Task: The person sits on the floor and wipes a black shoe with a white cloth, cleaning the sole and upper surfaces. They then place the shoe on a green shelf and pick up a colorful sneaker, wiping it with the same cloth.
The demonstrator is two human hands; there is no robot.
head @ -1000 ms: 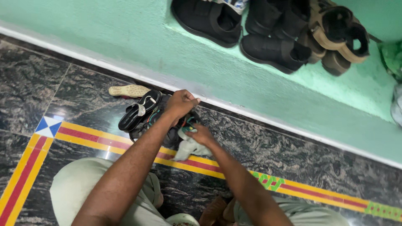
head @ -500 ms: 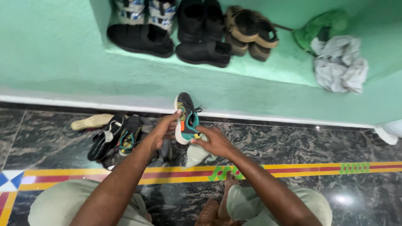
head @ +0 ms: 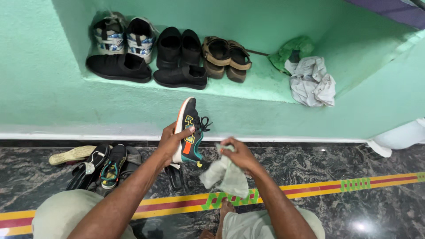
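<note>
Two hands busy right now. My left hand (head: pixel 173 142) has its fingers (head: pixel 188 131) wrapped around a black sneaker (head: pixel 189 131) with an orange stripe, teal bits and black laces, held up toe-high in front of the green ledge, well off the floor. My right hand (head: pixel 239 154) is just beside it, fingers closed on a pale greenish cloth (head: pixel 226 175) that hangs down loose below my fist. Cloth and sneaker are close together, but I honestly can't tell if they're touching.

Down on the dark marble floor (head: pixel 310 172) to my left there's a little heap of shoes: what looks like the matching sneaker (head: pixel 113 167), a black sandal (head: pixel 88 170) and a beige sole (head: pixel 73 155) lying flat near the wall. A yellow and red stripe (head: pixel 287 190) runs across the floor under my arms.

Up on the green shelf (head: pixel 261 90) sit a pair of patterned white-and-blue sneakers (head: pixel 126 37), black shoes (head: pixel 118 67) laid sideways in front, another black pair (head: pixel 180 46), brown sandals (head: pixel 226 55), then a green rag (head: pixel 294 48) and a crumpled grey cloth (head: pixel 311 82) off to the right.
</note>
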